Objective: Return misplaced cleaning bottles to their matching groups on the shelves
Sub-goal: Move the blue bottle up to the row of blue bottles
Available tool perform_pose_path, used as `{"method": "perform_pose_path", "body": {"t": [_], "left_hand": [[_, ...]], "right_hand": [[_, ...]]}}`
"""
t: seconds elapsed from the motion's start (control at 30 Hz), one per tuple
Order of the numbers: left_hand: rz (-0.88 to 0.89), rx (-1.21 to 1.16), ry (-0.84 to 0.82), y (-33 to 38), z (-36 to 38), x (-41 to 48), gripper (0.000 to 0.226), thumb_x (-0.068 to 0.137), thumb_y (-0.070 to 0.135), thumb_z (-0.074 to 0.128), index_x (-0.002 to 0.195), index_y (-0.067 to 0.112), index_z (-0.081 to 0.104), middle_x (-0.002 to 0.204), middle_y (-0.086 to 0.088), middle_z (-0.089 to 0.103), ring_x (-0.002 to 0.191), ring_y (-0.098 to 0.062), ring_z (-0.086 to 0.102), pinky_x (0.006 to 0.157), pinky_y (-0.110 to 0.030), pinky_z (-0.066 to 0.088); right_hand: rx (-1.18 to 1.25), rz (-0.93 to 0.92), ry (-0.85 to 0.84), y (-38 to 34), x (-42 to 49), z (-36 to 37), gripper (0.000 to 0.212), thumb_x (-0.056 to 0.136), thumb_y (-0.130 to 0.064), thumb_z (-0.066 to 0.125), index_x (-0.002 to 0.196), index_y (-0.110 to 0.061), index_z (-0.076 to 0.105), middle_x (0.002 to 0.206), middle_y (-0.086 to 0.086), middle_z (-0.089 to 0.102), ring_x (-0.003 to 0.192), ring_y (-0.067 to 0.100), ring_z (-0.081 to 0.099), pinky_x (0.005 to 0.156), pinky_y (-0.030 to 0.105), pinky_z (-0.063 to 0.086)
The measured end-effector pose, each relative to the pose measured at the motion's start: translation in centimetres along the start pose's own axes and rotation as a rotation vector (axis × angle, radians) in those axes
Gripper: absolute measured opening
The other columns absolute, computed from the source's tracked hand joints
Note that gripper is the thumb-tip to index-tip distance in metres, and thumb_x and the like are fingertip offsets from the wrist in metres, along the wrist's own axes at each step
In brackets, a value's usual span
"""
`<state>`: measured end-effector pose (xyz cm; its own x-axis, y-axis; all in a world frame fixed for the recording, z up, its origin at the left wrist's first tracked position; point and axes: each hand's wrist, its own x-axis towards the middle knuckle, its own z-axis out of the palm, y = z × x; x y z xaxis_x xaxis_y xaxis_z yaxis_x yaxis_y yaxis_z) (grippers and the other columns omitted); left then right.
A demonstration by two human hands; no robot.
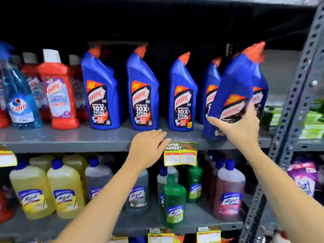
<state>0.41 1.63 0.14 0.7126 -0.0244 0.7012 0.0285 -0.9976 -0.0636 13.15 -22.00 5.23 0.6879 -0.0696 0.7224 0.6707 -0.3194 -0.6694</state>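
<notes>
A: Head view, the only 1 we have. Where is the bottle in hand?

B: The right hand [240, 127] holds a blue Harpic bottle [233, 92] at the right end of the upper shelf [70, 139], just in front of the row of matching blue bottles [143, 88]. It is blurred, and I cannot tell whether its base touches the shelf.

A: Fingers?

B: The right fingers wrap its lower label area, thumb on the left edge, clamped around the body. The left hand [149, 146] is empty, fingers loosely together, resting at the shelf's front lip beside the price tag [180, 154].

A: How will it handle?

B: I judge it rigid plastic, fairly heavy if full, with a glossy, somewhat slippery label. The low grip looks top-heavy; holding the waist, with the left hand under the base, would be steadier.

A: Which way does it point?

B: Its long axis is near vertical, tilted so the orange cap [254, 50] leans up and right. The label faces the person, like its neighbours.

A: And the matching group?

B: Right there. It seems to need only standing upright in line.
</notes>
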Motion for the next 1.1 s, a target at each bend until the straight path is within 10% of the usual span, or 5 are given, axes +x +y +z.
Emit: {"method": "perform_pose_path", "body": {"t": [0.37, 0.63, 1.1], "left_hand": [[-0.016, 0.076, 0.066, -0.4, 1.2, -0.2, 0.048, 0.095, 0.045, 0.039, 0.107, 0.014, 0.073, 0.108, -0.005, 0.074, 0.096, -0.023, 0.07, 0.076, -0.035, 0.055], [-0.01, 0.056, 0.09, -0.5, 1.4, -0.2, 0.049, 0.095, 0.045, 0.038, 0.109, 0.013, 0.073, 0.109, -0.006, 0.074, 0.097, -0.024, 0.07, 0.076, -0.037, 0.056], [-0.005, 0.082, 0.151, -0.7, 1.9, -0.2, 0.045, 0.096, 0.044, 0.04, 0.105, 0.015, 0.072, 0.106, -0.004, 0.075, 0.094, -0.022, 0.07, 0.074, -0.036, 0.057]], "right_hand": [[-0.243, 0.221, -0.236, -0.2, 3.5, 3.5, 0.108, 0.05, -0.071, 0.079, 0.132, -0.013, 0.038, 0.134, 0.01, 0.057, 0.119, 0.036, 0.056, 0.086, 0.046, 0.045], [-0.25, 0.208, -0.163, -0.3, 0.7, 4.8, 0.134, 0.055, -0.058, 0.087, 0.153, -0.008, 0.01, 0.147, 0.018, 0.036, 0.128, 0.039, 0.048, 0.095, 0.052, 0.045], [-0.233, 0.268, -0.178, 1.1, 2.3, 6.2, 0.119, 0.061, -0.047, 0.089, 0.148, -0.011, 0.016, 0.142, 0.015, 0.042, 0.122, 0.043, 0.051, 0.093, 0.052, 0.046]]}}
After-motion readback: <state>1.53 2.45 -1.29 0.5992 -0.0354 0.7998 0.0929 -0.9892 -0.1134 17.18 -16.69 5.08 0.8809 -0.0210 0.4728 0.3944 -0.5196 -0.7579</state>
